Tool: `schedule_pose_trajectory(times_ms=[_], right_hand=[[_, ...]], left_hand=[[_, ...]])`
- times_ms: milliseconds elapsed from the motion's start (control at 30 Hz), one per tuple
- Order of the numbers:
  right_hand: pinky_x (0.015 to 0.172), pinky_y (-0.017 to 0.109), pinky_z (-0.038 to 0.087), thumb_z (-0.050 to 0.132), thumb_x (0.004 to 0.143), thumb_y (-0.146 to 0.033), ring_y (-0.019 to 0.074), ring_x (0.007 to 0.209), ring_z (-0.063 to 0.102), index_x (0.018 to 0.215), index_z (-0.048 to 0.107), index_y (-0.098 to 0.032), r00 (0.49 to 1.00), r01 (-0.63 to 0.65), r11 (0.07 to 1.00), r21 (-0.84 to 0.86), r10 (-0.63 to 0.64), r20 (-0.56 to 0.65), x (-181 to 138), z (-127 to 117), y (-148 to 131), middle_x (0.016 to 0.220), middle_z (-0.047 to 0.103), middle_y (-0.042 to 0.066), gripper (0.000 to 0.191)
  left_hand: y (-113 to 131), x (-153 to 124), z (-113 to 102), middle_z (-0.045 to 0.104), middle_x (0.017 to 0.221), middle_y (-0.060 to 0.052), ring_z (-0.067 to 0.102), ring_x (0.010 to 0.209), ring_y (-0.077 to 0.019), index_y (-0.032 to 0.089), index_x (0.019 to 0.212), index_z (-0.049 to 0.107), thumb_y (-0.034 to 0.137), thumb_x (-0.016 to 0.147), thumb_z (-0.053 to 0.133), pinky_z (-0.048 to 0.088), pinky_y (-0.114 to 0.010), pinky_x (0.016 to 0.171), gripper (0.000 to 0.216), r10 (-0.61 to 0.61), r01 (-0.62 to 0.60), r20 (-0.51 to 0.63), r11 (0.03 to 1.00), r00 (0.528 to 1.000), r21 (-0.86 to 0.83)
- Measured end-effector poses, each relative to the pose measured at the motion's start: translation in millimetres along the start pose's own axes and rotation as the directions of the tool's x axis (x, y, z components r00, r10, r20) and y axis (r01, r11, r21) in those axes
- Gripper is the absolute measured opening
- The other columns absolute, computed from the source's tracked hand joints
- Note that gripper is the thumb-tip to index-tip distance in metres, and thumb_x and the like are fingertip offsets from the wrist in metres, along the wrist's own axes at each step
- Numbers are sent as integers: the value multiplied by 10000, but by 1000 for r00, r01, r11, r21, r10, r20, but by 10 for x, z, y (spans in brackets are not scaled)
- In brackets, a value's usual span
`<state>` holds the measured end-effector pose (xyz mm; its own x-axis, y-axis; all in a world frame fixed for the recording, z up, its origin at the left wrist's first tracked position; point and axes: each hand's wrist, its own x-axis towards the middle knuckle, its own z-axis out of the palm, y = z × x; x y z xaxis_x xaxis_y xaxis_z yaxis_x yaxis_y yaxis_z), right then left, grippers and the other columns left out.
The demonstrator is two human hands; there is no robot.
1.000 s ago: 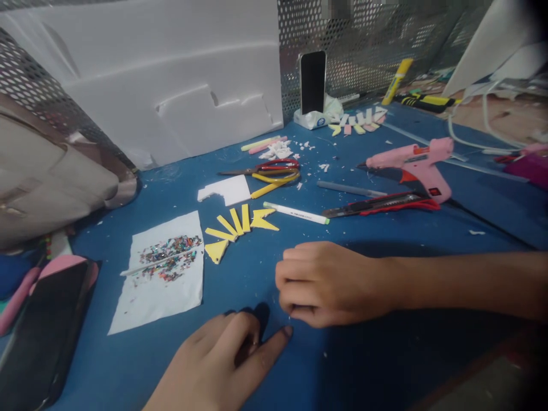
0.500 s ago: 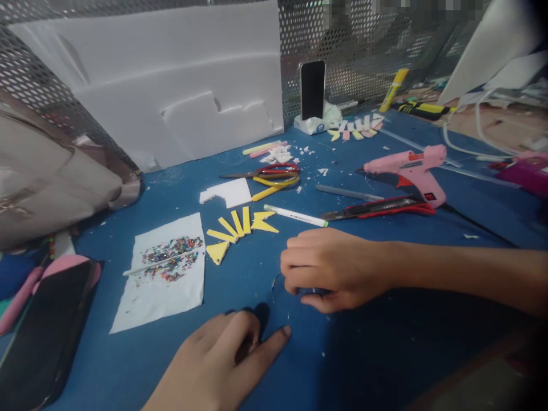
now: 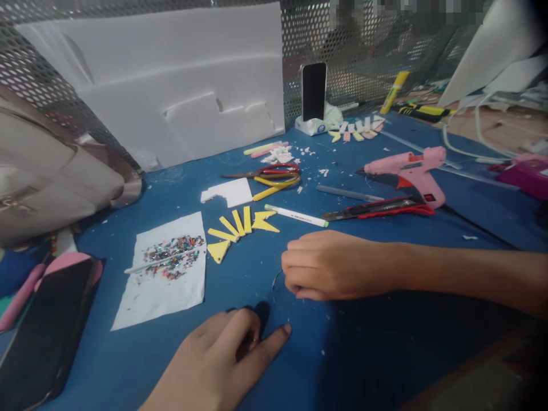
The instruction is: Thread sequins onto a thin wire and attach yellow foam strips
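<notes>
My left hand rests on the blue table, thumb stretched to the right and apart from the bent fingers. Nothing shows in its grasp. My right hand lies palm down with its fingers curled in, and whatever it may hold is hidden. A thin dark thread-like piece lies just left of its knuckles. Beyond the hands are several yellow foam pieces and a white marker with green ends. Left of them, a white paper sheet bears colourful glitter flakes and a white stick.
A pink glue gun, a red craft knife and scissors lie farther back. A white foam cutout sits by the scissors. One phone stands upright; another lies at left, near a bag.
My right hand has curled its thumb in and turned more palm down, almost in the same spot. My left hand has stayed put.
</notes>
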<state>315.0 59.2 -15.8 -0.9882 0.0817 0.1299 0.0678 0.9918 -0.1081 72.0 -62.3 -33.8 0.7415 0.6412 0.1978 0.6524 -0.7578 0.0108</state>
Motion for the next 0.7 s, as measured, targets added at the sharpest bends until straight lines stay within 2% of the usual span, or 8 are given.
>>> schedule_pose_trajectory(times_ms=[167,333,567,700], right_hand=[[621,304,298,434,982,-243,168,706,426,871,566,-163,998,12,999,-47,-14,-62,13,48,-30,828,558,26,191],[586,308,263,373,973,-110,160,640,393,844,552,-155,990,63,994,-94,-74,-118,10,43,-50,726,536,13,225],[623,293,323,363,1002,-115,157,729,460,998,594,-142,978,133,984,-122,-150,-146,-18,43,-14,878,617,40,233],[606,290,315,393,993,-115,159,740,463,988,614,-160,982,126,984,-129,-142,-126,-41,25,2,899,619,41,225]], left_hand=[[3,12,-14,585,755,-22,571,571,-126,271,1314,558,224,1017,334,484,-219,514,375,5,-5,-1,1000,1000,15],[7,15,-18,596,756,-22,579,578,-130,269,1298,567,237,1019,330,493,-223,521,368,1,-1,-18,1000,1000,13],[0,12,-28,593,761,-29,580,571,-135,259,1324,550,220,1014,336,505,-238,505,379,14,-14,8,1000,1000,-6],[-4,9,-22,591,773,-34,585,580,-138,257,1330,548,210,1014,331,513,-244,507,386,18,-18,1,1000,1000,-4]])
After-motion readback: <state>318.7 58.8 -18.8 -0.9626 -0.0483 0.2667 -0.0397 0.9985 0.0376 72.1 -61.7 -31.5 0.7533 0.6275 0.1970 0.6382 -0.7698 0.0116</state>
